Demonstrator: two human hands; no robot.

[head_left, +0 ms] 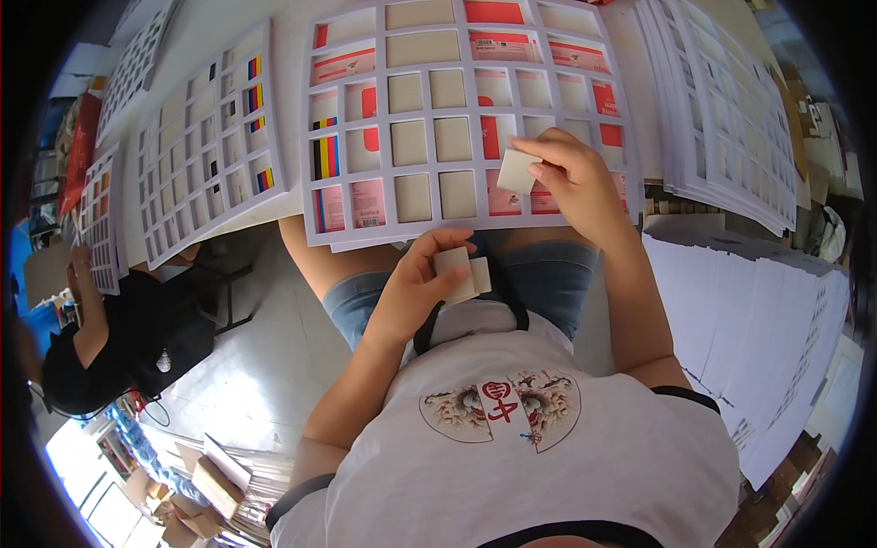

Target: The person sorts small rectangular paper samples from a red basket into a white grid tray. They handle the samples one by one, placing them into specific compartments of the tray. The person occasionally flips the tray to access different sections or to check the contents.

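A white grid sheet (pixel 431 144) with rectangular openings lies on the table in front of me. Beige-grey board pieces fill two of its middle columns, while other openings show pink, red and white print. Over its lower right part, my right hand (pixel 580 178) pinches one small square board piece (pixel 517 171) between thumb and fingers. Whether that piece touches the sheet I cannot tell. My left hand (pixel 416 288), closed around a few similar board pieces (pixel 468 279), is held above my lap, just off the sheet's near edge.
Another grid sheet (pixel 208 137) lies to the left. At the right stand a stack of grid sheets (pixel 722 119) and a tall pile of white sheets (pixel 731 310) below it. A co-worker's arm (pixel 89 315) holds a grid sheet (pixel 99 219) at far left. Cardboard boxes (pixel 196 516) sit on the floor.
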